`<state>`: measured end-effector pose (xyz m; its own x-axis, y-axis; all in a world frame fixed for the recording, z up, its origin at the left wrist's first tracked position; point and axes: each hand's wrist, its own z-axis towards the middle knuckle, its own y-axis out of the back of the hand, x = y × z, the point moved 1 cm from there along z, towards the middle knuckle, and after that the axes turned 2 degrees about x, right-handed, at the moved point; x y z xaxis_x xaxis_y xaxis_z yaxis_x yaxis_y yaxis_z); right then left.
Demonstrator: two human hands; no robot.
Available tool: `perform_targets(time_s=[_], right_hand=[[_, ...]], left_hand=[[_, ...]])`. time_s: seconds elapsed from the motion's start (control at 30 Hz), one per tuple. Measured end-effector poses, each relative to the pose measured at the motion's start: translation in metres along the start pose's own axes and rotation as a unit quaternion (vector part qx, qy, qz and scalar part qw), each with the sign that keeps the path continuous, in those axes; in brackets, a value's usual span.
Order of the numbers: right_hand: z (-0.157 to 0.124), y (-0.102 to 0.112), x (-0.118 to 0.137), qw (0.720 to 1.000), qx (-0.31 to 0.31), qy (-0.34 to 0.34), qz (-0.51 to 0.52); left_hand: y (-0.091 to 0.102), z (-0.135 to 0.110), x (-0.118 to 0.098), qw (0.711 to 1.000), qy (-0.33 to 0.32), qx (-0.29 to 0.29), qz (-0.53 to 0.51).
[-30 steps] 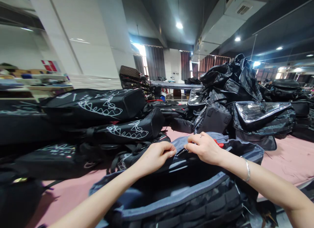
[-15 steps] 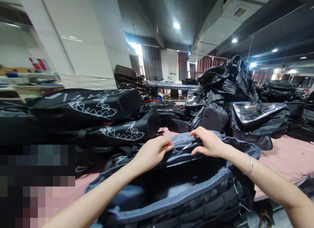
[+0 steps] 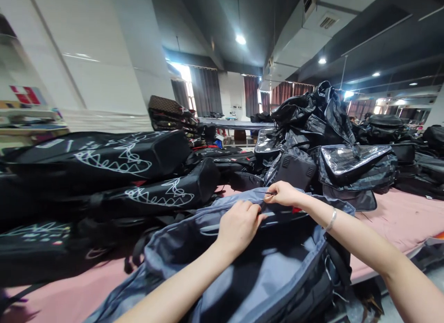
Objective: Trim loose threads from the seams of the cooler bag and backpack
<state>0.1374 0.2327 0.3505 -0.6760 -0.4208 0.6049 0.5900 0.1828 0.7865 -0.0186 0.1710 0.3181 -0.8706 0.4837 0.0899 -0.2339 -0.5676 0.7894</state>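
Note:
A grey and black bag (image 3: 263, 276) lies open on the pink table cover (image 3: 391, 221) right in front of me. My left hand (image 3: 239, 226) is closed in a pinch on the bag's grey upper edge (image 3: 222, 212). My right hand (image 3: 285, 194), with a bracelet on its wrist, is closed just beyond it at the same edge. It holds a small dark tool (image 3: 269, 193) whose thin tip points left, with a bit of red (image 3: 295, 210) showing below the hand. The two hands are almost touching.
Black bags with white scribble prints (image 3: 114, 158) are stacked at the left. A heap of glossy black bags (image 3: 322, 138) rises at the back right. More tables and bags fill the room behind. The table's edge (image 3: 398, 260) runs at the right.
The bag's grey edge has been pulled up and toward the left, so more grey lining shows. My hands came closer together, and the view has swung a little to the right.

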Motion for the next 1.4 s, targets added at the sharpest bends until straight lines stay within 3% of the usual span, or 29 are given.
perform_targets(time_s=[0.13,0.23,0.3,0.4,0.5,0.6,0.77,1.07,1.4], right_hand=[[-0.011,0.009,-0.001,0.999,-0.050,0.018,0.009],[-0.021,0.022,-0.006,0.982,-0.146,0.114,-0.032],[-0.029,0.028,-0.011,0.949,-0.196,0.211,-0.130],[-0.040,0.032,-0.019,0.875,-0.201,0.315,-0.307],[-0.048,0.032,-0.021,0.825,-0.196,0.354,-0.394],[-0.050,0.030,-0.017,0.807,-0.185,0.357,-0.433],[-0.045,0.022,-0.011,0.798,-0.164,0.342,-0.469],[-0.038,0.023,-0.018,0.844,-0.152,0.325,-0.399],[-0.036,0.025,-0.015,0.833,-0.160,0.326,-0.417]], left_hand=[[-0.003,0.003,0.000,0.999,-0.014,-0.003,-0.038],[0.002,0.002,0.008,0.994,-0.008,0.023,-0.108],[0.005,0.002,0.012,0.988,0.005,0.050,-0.144],[0.005,0.005,0.015,0.983,0.025,0.072,-0.170],[0.005,0.007,0.016,0.978,0.035,0.080,-0.192],[0.006,0.008,0.016,0.975,0.039,0.082,-0.202],[0.008,0.007,0.014,0.975,0.041,0.080,-0.204],[0.012,0.009,0.016,0.977,0.017,0.073,-0.199],[0.015,0.009,0.017,0.974,0.002,0.063,-0.216]])
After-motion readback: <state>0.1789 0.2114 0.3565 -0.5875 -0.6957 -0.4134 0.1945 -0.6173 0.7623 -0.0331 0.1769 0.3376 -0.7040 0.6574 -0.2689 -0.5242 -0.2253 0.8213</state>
